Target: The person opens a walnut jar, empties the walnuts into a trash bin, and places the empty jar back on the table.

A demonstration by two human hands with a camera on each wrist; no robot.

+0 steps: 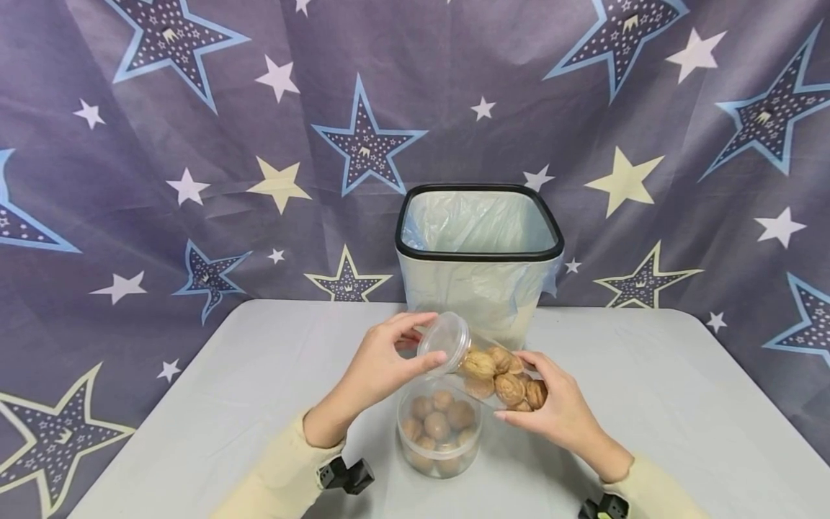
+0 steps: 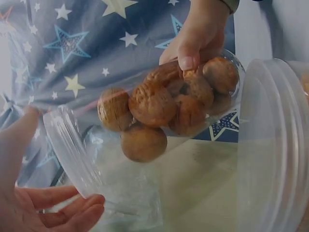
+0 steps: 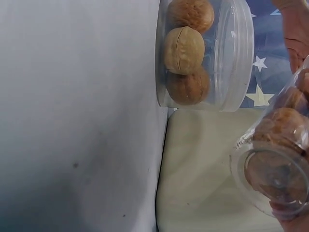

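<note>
A clear plastic jar (image 1: pixel 489 371) of walnuts (image 1: pixel 509 388) lies tilted in the air, its base toward the right. My right hand (image 1: pixel 560 407) grips it near the base, thumb in front. At its upper left end is a translucent lid (image 1: pixel 444 340), which my left hand (image 1: pixel 382 360) holds between thumb and fingers. In the left wrist view the lid (image 2: pixel 72 150) sits on the jar's end, touched by the left fingertips (image 2: pixel 91 200). Below, a second clear round jar (image 1: pixel 439 432) holding several walnuts stands upright on the table.
Behind the jars stands a white bin (image 1: pixel 480 281) with a black rim and a thin plastic liner. The grey table (image 1: pixel 272 375) reaches back to a purple star-patterned cloth (image 1: pixel 227 115). The standing jar is close beneath the held one.
</note>
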